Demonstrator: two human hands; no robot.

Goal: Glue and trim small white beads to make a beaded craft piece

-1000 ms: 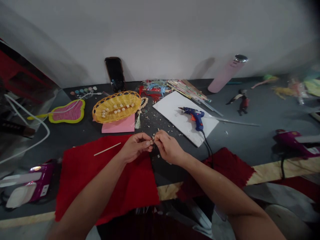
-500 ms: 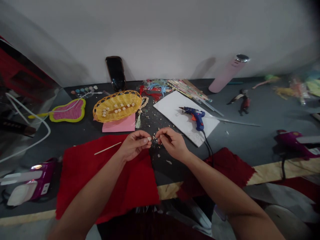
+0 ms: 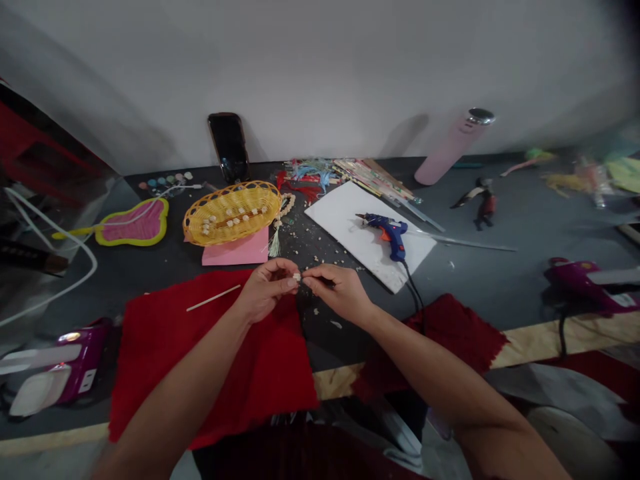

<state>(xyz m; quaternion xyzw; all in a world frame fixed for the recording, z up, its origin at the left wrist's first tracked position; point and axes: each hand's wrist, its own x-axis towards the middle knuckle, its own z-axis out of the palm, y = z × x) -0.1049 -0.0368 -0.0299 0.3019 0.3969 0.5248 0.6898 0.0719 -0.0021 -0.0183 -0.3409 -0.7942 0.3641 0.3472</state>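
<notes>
Red cloth (image 3: 260, 363) spreads across the lower left of the frame, a pale stick (image 3: 213, 298) lying on it. Above the cloth's upper right edge, near mid-frame, the left hand (image 3: 267, 288) pinches the small piece (image 3: 297, 277) between thumb and fingertips, the hold nearly closed. Right hand (image 3: 343, 293) comes in from the right, thumb and forefinger close together at the piece's right side; whether they grip anything is too small to tell.

On handling, my judgement: the left pinch should be firm enough to stop the piece turning, light enough not to crush it. Fine work for the right fingertips; short, gentle touches look best, with the left thumb clear of the worked side. Holding low over the desk (image 3: 320, 350) would make a drop harmless, though pale bits (image 3: 316, 311) scattered there could hide it.

The piece: pale, cream to white, knobbly in outline, mostly covered by fingers. Finer detail unreadable.

Farther up, right of centre, a blue glue gun (image 3: 395, 237) rests on a white board (image 3: 340, 207). Upper left of centre, a yellow basket (image 3: 250, 197) carries similar pale pieces (image 3: 247, 217) in loose lines.
</notes>
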